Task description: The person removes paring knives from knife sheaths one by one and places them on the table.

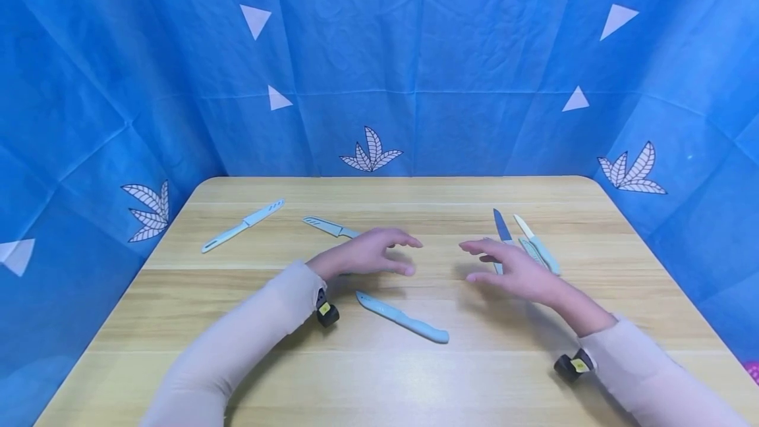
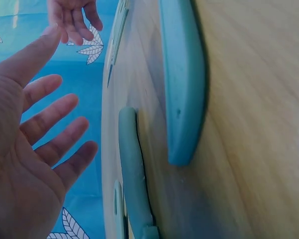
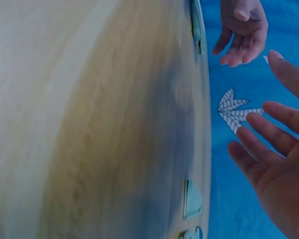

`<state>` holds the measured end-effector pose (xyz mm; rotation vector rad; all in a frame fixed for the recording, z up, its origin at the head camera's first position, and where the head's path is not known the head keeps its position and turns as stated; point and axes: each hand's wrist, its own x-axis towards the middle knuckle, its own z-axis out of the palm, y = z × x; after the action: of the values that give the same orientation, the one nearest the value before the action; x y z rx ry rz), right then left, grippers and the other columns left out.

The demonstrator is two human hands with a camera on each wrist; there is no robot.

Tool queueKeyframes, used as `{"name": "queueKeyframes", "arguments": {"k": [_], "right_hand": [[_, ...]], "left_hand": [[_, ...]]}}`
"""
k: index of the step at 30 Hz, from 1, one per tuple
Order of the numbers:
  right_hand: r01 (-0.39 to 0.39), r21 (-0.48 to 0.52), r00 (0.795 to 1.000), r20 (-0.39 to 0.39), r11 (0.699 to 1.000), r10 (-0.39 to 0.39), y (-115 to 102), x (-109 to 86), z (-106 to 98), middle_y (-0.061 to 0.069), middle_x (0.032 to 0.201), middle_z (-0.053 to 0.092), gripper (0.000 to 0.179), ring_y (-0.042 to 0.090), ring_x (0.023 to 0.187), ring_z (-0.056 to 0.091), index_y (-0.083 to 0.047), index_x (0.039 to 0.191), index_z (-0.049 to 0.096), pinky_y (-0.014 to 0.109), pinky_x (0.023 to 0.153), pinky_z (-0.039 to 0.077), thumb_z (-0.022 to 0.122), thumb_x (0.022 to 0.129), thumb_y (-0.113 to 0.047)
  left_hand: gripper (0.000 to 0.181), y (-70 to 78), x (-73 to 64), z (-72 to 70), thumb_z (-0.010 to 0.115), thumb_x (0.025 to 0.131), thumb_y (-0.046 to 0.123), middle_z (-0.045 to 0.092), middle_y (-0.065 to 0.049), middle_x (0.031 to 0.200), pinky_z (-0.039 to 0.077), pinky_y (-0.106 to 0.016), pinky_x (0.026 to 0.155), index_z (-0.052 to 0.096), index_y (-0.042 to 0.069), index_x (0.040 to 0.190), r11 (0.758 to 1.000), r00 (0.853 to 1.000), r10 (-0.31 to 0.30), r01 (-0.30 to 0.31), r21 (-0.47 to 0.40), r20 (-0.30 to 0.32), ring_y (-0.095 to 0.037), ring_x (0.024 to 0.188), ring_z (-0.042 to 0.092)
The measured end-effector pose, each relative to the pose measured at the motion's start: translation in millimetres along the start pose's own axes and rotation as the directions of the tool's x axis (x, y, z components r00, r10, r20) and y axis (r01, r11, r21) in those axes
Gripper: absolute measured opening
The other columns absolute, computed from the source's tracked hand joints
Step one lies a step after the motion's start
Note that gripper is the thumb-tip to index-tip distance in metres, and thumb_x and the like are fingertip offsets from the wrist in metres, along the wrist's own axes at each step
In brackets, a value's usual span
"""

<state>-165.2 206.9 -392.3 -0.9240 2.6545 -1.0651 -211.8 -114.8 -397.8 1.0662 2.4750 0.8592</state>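
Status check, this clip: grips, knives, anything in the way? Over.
Left grip, right grip empty above the table. Frontmost light-blue knife lying there, untouched. In head view, right grip partly hides dark-bladed knife.

Wood tbl (image 1: 379,387) has rounded far corners. Blue cloth (image 1: 474,31) hangs behind & on both sides (creased, btw), w/ white triangles (image 1: 255,20) & leaf prints (image 1: 373,147). Pink thing (image 1: 752,370) shows at head view's R edge.

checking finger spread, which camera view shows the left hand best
The left wrist view: the left hand appears large there, thumb and all four fingers visible. The head view shows it smaller, from above, fingers overlapping. The right wrist view shows it small, cut off by the top edge.
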Motion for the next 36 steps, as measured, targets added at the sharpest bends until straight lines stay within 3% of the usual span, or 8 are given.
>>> {"name": "queueKeyframes", "arguments": {"k": [6, 13, 21, 32, 36], "right_hand": [[0.022, -0.031, 1.000, 0.020, 0.999, -0.021, -8, -0.9, 5, 0.002, 0.139, 0.055, 0.065, 0.023, 0.126, 0.052, -0.013, 0.141, 0.052, 0.042, 0.101, 0.049, 0.072, 0.087, -0.044], [0.077, -0.053, 0.996, 0.048, 0.996, -0.074, -16, -2.1, 12, 0.005, 0.139, 0.055, 0.061, 0.025, 0.124, 0.054, -0.010, 0.140, 0.052, 0.044, 0.101, 0.049, 0.073, 0.089, -0.036], [0.090, -0.050, 0.990, 0.113, 0.995, -0.084, -24, -4.0, 24, 0.004, 0.140, 0.054, 0.068, 0.024, 0.122, 0.055, -0.011, 0.142, 0.050, 0.044, 0.102, 0.048, 0.068, 0.088, -0.049], [0.077, -0.103, 0.981, 0.186, 0.992, -0.057, -35, -4.6, 37, -0.006, 0.137, 0.055, 0.061, 0.015, 0.124, 0.053, -0.016, 0.139, 0.054, 0.042, 0.105, 0.046, 0.073, 0.087, -0.041], [0.089, -0.116, 0.975, 0.213, 0.989, -0.063, -40, -4.0, 42, -0.009, 0.135, 0.056, 0.063, 0.014, 0.124, 0.052, -0.017, 0.139, 0.055, 0.041, 0.106, 0.044, 0.072, 0.086, -0.046]], "left_hand": [[0.061, 1.3, -8.0, 0.2, 0.074, 0.086, 0.044, 0.053, 0.004, 0.140, 0.042, -0.037, 0.108, 0.055, 0.022, 0.140, 0.999, 0.999, 0.034, -0.035, 0.034, 0.031, -0.015, 0.129, 0.047], [0.062, 0.5, -17.9, 6.4, 0.073, 0.085, 0.050, 0.051, 0.006, 0.142, 0.040, -0.034, 0.110, 0.054, 0.027, 0.140, 0.995, 0.997, -0.001, -0.008, 0.100, 0.082, -0.013, 0.130, 0.046], [0.061, 0.4, -29.7, 10.8, 0.071, 0.085, 0.052, 0.053, 0.006, 0.139, 0.039, -0.032, 0.110, 0.056, 0.025, 0.138, 0.986, 0.995, 0.050, -0.063, 0.153, 0.085, -0.013, 0.129, 0.046], [0.061, 4.7, -50.7, 14.6, 0.069, 0.084, 0.056, 0.053, 0.007, 0.139, 0.040, -0.035, 0.109, 0.056, 0.028, 0.136, 0.977, 0.993, 0.074, -0.090, 0.194, 0.088, -0.013, 0.129, 0.046], [0.059, 5.8, -56.3, 15.9, 0.073, 0.083, 0.050, 0.053, 0.007, 0.139, 0.037, -0.037, 0.112, 0.057, 0.027, 0.136, 0.977, 0.992, 0.071, -0.090, 0.191, 0.104, -0.015, 0.132, 0.044]]}}
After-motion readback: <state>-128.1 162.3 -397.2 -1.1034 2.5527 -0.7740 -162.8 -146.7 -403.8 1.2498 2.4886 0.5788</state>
